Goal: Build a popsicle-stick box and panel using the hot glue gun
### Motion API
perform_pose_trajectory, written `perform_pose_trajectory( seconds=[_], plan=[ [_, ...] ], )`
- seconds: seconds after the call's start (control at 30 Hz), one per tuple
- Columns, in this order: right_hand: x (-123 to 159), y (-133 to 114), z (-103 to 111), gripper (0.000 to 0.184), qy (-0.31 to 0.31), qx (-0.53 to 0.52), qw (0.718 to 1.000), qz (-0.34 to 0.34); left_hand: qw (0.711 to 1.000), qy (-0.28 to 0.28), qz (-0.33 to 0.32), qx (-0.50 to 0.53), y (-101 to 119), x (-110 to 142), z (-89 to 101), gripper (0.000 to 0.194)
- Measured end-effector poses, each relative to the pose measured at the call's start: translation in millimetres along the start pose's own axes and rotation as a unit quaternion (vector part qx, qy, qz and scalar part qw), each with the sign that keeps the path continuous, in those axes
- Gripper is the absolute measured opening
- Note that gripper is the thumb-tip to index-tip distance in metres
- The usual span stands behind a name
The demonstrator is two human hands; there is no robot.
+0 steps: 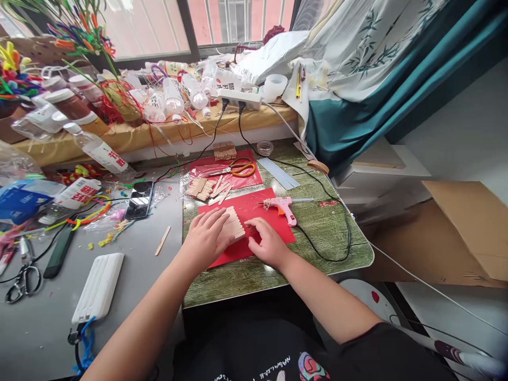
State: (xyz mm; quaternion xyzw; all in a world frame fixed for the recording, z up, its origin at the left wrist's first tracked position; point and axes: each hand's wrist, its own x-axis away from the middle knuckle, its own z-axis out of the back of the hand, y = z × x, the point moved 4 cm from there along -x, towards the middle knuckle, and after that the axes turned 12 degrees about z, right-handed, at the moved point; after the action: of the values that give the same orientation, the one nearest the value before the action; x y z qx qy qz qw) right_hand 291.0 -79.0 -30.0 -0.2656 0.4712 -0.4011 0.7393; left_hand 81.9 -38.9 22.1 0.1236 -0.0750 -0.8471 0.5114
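A small panel of craft sticks (pixel 233 225), laid side by side, rests on a red sheet (pixel 273 211). My left hand (pixel 207 233) lies over the panel's left part with its fingers stretched out, hiding some of the sticks. Just off the panel's right edge is my right hand (pixel 268 242), fingers bent, with thumb and forefinger apart and nothing visible between them. Beyond the right hand, a pink hot glue gun (pixel 283 208) lies on its side with a glue stick in its back end.
Behind are stacked craft sticks (pixel 200 188), scissors with orange handles (pixel 238 168) and pale glue sticks (pixel 278 173). A black cord (pixel 317 255) loops at right. On the grey table lie a phone (pixel 139 200), one loose stick (pixel 162 241) and a white power bank (pixel 99 286). Bottles crowd the sill.
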Motion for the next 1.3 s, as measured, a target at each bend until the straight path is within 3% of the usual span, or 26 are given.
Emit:
perform_pose_trajectory(
  seconds=[0.3,1.3],
  plan=[
    [-2.4,-10.4,9.2,0.021,0.028,-0.037,0.996,0.082,0.999,-0.039,-0.01,-0.018,12.5,-17.1,-14.4,0.072],
    [-2.4,-3.9,3.1,0.016,0.009,-0.032,0.997,0.064,0.998,-0.054,-0.003,-0.031,4.4,-17.6,-28.1,0.082]
  ],
)
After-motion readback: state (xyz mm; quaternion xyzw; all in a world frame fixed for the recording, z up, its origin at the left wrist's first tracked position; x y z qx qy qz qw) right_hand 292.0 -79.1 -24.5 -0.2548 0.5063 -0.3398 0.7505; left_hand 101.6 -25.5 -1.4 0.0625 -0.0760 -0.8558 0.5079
